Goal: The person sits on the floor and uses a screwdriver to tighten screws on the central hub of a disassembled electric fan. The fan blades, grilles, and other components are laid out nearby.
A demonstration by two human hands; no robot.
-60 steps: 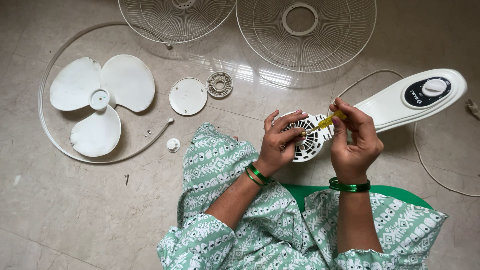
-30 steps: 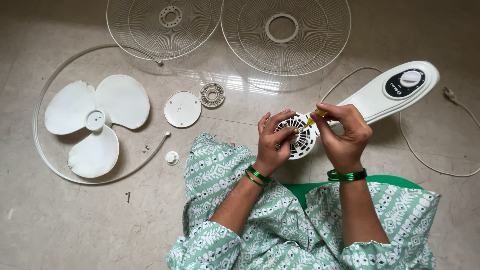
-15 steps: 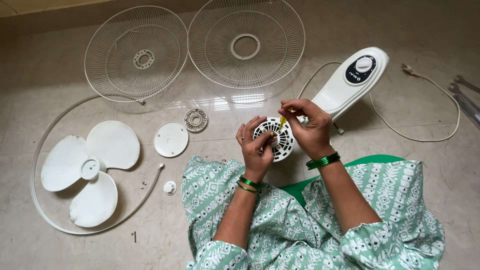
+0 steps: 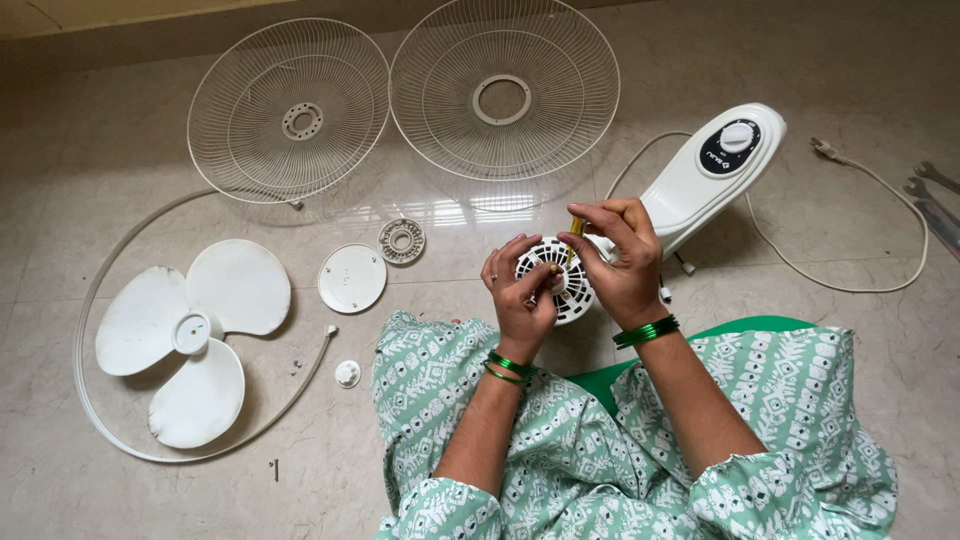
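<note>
A white table-fan body (image 4: 700, 175) lies on the tiled floor, its black control panel and knob pointing to the upper right. Its round slotted motor housing (image 4: 558, 272) faces me in front of my knees. My left hand (image 4: 520, 300) grips the housing's left and lower side. My right hand (image 4: 618, 258) is closed on a yellow-handled screwdriver (image 4: 577, 226), whose tip points down into the housing. Green bangles circle both wrists.
Two white wire fan guards (image 4: 290, 110) (image 4: 504, 88) lie at the top. A three-blade white fan blade (image 4: 190, 335) sits inside a white rim ring (image 4: 100, 290) on the left. A round cap plate (image 4: 352, 278), a ring nut (image 4: 401, 241), a small knob (image 4: 347, 373) and the power cord (image 4: 860, 230) lie around.
The view has shifted, so the floor parts sit further right and lower in frame. Both hands stay on the motor housing with the screwdriver in the same place.
</note>
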